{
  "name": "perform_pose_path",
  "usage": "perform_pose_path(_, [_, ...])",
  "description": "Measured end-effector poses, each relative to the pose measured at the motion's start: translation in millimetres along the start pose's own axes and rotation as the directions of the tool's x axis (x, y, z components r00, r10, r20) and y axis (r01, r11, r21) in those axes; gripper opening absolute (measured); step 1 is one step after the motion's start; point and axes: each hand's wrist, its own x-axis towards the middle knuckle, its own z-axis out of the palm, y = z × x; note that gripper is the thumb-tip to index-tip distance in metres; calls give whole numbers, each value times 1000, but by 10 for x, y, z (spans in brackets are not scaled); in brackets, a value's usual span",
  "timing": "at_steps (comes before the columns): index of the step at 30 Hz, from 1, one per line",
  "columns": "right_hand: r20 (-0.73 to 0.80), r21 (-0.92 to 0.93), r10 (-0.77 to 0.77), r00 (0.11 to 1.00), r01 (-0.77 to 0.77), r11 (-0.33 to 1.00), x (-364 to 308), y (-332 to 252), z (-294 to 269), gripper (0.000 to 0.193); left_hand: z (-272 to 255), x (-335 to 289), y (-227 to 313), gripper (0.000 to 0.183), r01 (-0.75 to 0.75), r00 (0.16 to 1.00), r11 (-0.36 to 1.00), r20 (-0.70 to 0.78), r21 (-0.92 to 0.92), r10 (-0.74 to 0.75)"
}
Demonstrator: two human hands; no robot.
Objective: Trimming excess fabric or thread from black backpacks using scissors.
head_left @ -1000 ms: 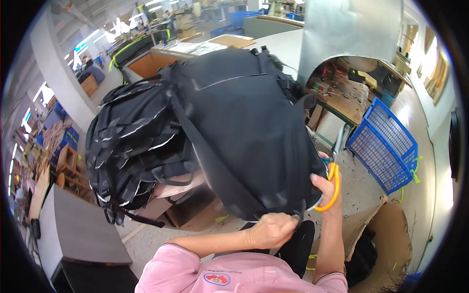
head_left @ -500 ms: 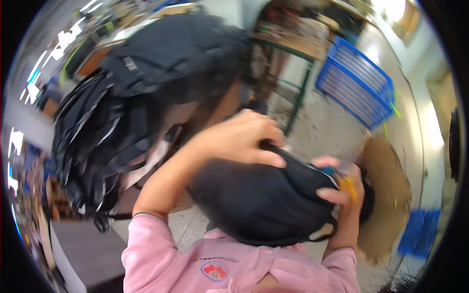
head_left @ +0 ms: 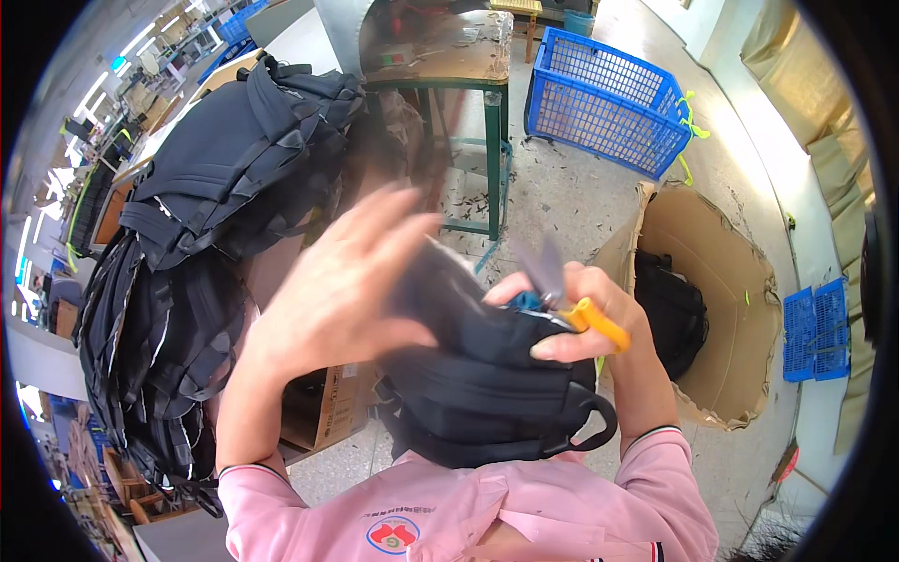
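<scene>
A black backpack (head_left: pixel 487 393) lies across my front, its carry loop (head_left: pixel 599 421) toward the lower right. My right hand (head_left: pixel 599 304) pinches the backpack's upper edge between thumb and fingers. The same hand carries scissors (head_left: pixel 599 325) with yellow-orange handles, their blades pointing up and away. A small blue piece (head_left: pixel 526 301) shows at the pinched edge; its kind is unclear. My left hand (head_left: pixel 346 272), blurred by motion, is raised over the left side of the backpack with its fingers apart and nothing visible in it.
Black backpacks (head_left: pixel 234 159) are piled at the left. A cardboard box (head_left: pixel 726 253) on the right holds another black bag (head_left: pixel 667 314). Beyond stand a blue crate (head_left: pixel 604 103) and a green-legged table (head_left: pixel 492 159). Blue baskets (head_left: pixel 815 328) sit by the right wall.
My left hand has come off the backpack's top edge and moved left, its fingers spreading. My right hand still grips the edge with the scissors. The view has shifted, showing more of the box.
</scene>
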Motion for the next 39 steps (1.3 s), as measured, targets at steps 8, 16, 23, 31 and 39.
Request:
perform_pose_path(8, [-205,-329,46,978,-113,938,-100,-66,-22,57,588,14,-180,33,285,957,500,214,-818,-196])
perform_pose_path(16, [-301,-628,270,914,-404,666,-536,-209,73,83,718,-278,-179,24,383,850,272,221,-883,-478])
perform_pose_path(23, [-223,-784,218,950,-308,540,-388,-252,-49,80,656,-280,-163,22,381,858,338,192,-861,-477])
perform_pose_path(31, [-41,-868,270,962,-168,468,-158,-340,-129,69,673,-334,-111,24,298,860,328,103,-897,-500])
perform_pose_path(39, [-37,-822,253,967,-174,543,-145,-247,-79,57,712,-415,-120,24,279,867,463,13,-841,-499])
